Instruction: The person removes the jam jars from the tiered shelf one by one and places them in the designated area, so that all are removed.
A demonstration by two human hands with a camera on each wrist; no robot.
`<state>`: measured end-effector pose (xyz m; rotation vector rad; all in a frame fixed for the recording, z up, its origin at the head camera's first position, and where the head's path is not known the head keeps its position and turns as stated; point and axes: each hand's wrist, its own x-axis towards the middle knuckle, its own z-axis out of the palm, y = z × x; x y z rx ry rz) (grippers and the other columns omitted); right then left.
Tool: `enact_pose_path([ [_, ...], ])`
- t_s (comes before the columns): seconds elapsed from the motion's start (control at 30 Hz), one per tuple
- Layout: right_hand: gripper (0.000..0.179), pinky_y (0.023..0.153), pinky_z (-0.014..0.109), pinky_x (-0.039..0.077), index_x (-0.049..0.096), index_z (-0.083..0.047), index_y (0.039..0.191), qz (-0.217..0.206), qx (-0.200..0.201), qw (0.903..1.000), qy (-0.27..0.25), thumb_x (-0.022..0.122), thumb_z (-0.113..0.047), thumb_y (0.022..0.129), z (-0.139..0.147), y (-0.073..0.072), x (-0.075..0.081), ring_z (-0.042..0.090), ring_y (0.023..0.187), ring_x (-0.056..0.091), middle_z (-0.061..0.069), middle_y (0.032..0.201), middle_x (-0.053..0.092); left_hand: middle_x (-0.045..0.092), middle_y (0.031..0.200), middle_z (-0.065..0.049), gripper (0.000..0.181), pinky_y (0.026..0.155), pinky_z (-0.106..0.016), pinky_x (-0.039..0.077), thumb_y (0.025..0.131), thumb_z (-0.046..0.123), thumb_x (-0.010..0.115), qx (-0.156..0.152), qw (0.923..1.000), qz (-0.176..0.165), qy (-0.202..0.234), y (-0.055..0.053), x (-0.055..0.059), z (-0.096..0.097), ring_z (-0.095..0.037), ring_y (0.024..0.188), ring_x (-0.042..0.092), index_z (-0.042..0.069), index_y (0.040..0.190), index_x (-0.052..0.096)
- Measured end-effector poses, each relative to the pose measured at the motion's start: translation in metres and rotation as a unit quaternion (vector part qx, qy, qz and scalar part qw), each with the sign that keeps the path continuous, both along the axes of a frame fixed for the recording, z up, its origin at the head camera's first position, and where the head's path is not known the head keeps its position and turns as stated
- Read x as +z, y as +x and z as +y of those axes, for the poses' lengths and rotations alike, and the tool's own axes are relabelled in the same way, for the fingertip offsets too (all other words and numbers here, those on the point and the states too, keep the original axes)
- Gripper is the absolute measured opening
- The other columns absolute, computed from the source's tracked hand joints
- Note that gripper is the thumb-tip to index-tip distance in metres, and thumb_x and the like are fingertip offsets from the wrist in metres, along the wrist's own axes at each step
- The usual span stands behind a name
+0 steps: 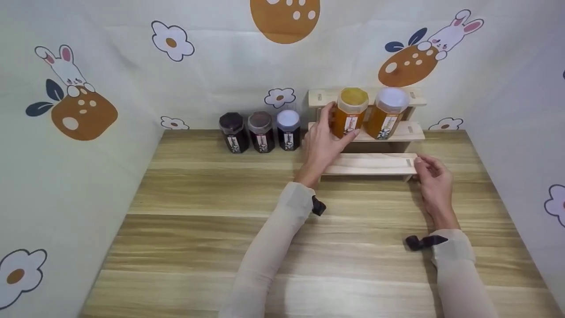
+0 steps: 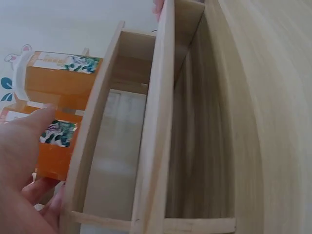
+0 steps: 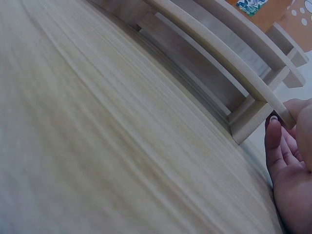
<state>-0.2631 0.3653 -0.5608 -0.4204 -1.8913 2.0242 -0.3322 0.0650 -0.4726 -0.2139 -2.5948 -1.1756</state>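
The left hand (image 1: pixel 323 145) curls thumb and fingers around a yellow-lidded, orange faceted jar (image 1: pixel 348 121) at the middle tier (image 1: pixel 408 131) of a pale wooden three-tier rack (image 1: pixel 373 160), left of a white-lidded orange faceted jar (image 1: pixel 387 117). The right hand (image 1: pixel 435 181) pinches the near tier's (image 1: pixel 371 165) right end.

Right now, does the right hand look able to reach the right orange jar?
Probably yes, after letting go: the right hand grips the end of the lowest board, but nothing visible blocks the right side of the right orange jar.
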Motion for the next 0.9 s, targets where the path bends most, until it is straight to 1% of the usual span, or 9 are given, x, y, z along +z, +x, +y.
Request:
enact_pose_path([
  [0.07,0.037,0.066,0.016,0.058,0.073,0.001,0.132,-0.004,0.0,1.0,0.005,0.078,-0.018,0.101,-0.001,0.0,0.001,0.007,0.077,0.067,0.0,0.098,0.073,0.073,0.142,0.0,0.096,0.087,-0.034,0.062,0.088,0.068,0.081,0.012,0.9998,0.008,-0.012,0.0,-0.001,0.002,-0.02,0.113,0.074,0.034,0.165,0.035],
  [0.13,0.037,0.066,0.016,0.058,0.072,0.001,0.133,-0.006,0.003,1.0,0.0,0.077,-0.018,0.101,-0.001,-0.001,0.001,0.007,0.078,0.066,0.0,0.098,0.073,0.073,0.14,0.0,0.094,0.086,-0.034,0.061,0.088,0.068,0.081,0.019,0.9996,0.013,-0.016,0.001,-0.003,0.002,-0.019,0.112,0.073,0.034,0.164,0.037],
  [0.23,0.037,0.067,0.016,0.059,0.072,0.002,0.133,-0.003,0.005,1.0,-0.008,0.077,-0.017,0.101,-0.002,-0.001,0.0,0.006,0.078,0.067,-0.001,0.097,0.073,0.073,0.14,0.001,0.087,0.09,-0.036,0.061,0.089,0.066,0.082,0.023,0.9996,0.016,-0.005,0.002,-0.004,0.001,-0.018,0.115,0.072,0.031,0.159,0.044],
  [0.33,0.036,0.065,0.017,0.059,0.072,0.003,0.132,0.001,0.002,0.9999,-0.012,0.077,-0.016,0.101,-0.001,-0.002,-0.001,0.006,0.077,0.067,-0.001,0.095,0.073,0.072,0.139,0.001,0.083,0.095,-0.036,0.06,0.088,0.063,0.084,0.018,0.9996,0.012,0.019,0.005,-0.004,0.0,-0.016,0.119,0.07,0.028,0.155,0.049],
  [0.5,0.035,0.063,0.017,0.058,0.073,0.002,0.13,0.003,-0.001,0.9999,-0.013,0.078,-0.016,0.101,0.001,-0.001,-0.002,0.006,0.074,0.067,-0.001,0.093,0.073,0.071,0.14,0.001,0.08,0.103,-0.033,0.058,0.085,0.052,0.091,-0.003,0.997,0.006,0.077,0.011,-0.003,-0.002,-0.015,0.125,0.067,0.024,0.15,0.054],
  [0.57,0.034,0.063,0.017,0.058,0.073,0.001,0.129,0.003,-0.002,0.9999,-0.012,0.078,-0.017,0.101,0.002,-0.001,-0.002,0.006,0.073,0.067,-0.001,0.093,0.073,0.069,0.141,0.001,0.079,0.106,-0.033,0.057,0.084,0.048,0.092,-0.012,0.9957,0.005,0.091,0.014,-0.002,-0.003,-0.015,0.127,0.067,0.023,0.149,0.055],
  [0.67,0.035,0.063,0.017,0.059,0.073,0.001,0.13,0.001,-0.002,0.9999,-0.015,0.078,-0.017,0.101,0.003,-0.001,-0.002,0.006,0.073,0.067,-0.001,0.094,0.073,0.068,0.142,0.0,0.079,0.109,-0.034,0.057,0.083,0.047,0.093,-0.018,0.9954,0.009,0.094,0.017,-0.002,-0.008,-0.015,0.128,0.066,0.021,0.148,0.056],
  [0.73,0.036,0.064,0.017,0.059,0.073,0.001,0.131,0.0,0.0,0.9999,-0.012,0.077,-0.017,0.101,0.003,-0.001,-0.002,0.006,0.073,0.067,-0.001,0.094,0.072,0.068,0.142,0.001,0.08,0.108,-0.034,0.057,0.081,0.046,0.093,-0.015,0.9955,0.016,0.092,0.019,-0.002,-0.013,-0.015,0.126,0.067,0.021,0.148,0.057],
  [0.9,0.038,0.066,0.017,0.059,0.071,0.002,0.133,0.006,0.007,0.9999,-0.007,0.077,-0.017,0.101,0.001,-0.001,-0.003,0.008,0.076,0.067,0.001,0.097,0.07,0.071,0.135,-0.001,0.082,0.103,-0.033,0.059,0.079,0.046,0.094,-0.001,0.9939,0.048,0.1,0.022,-0.008,-0.03,-0.016,0.121,0.068,0.018,0.147,0.06],
])
